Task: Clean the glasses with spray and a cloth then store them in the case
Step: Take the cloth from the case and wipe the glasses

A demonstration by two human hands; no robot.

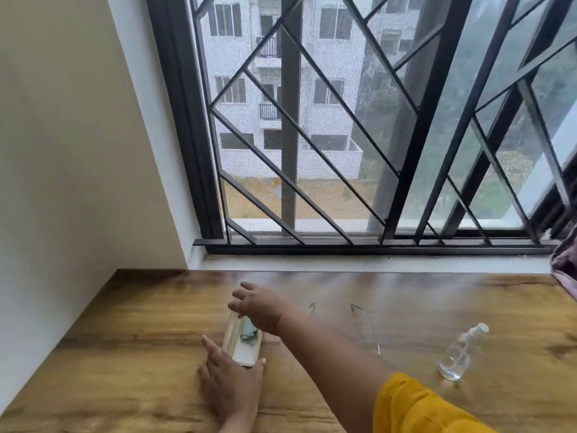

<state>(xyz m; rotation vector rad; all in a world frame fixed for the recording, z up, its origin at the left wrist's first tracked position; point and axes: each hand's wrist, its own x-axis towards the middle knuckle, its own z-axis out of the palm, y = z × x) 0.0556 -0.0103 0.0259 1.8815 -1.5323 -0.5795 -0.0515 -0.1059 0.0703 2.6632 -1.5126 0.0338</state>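
A pale cream oblong glasses case point(240, 345) lies open on the brown wood-grain table point(125, 354), with a grey-green bundle, perhaps the cloth point(249, 332), inside it. The left hand point(231, 379) holds the case's near end between thumb and forefinger. The right hand point(259, 307) reaches across over the far end with its fingers loosely spread and gripping nothing; whether it touches the case cannot be told. The thin wire-framed glasses point(367, 326) lie just right of the forearm. A clear plastic spray bottle point(459, 354) sits further right.
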